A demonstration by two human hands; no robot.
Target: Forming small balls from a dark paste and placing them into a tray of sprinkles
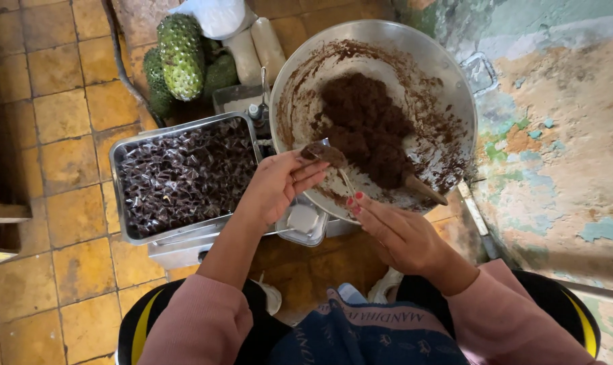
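Note:
A large metal bowl (448, 81) holds a mound of dark brown paste (364, 125) and a wooden spoon handle (425, 189). My left hand (276, 186) is at the bowl's near rim, its fingers closed round a small lump of the paste (323, 152). My right hand (394, 233) holds a thin metal spoon (344, 177) whose tip touches that lump. To the left stands a metal tray (120, 159) filled with several small pieces wrapped in clear film (185, 176).
Green spiky fruits (179, 54) and a white bag (215, 15) lie beyond the tray on a yellow tiled floor. A small clear plastic box (303, 220) sits under the bowl's near rim. A peeling painted wall (563, 135) is at the right.

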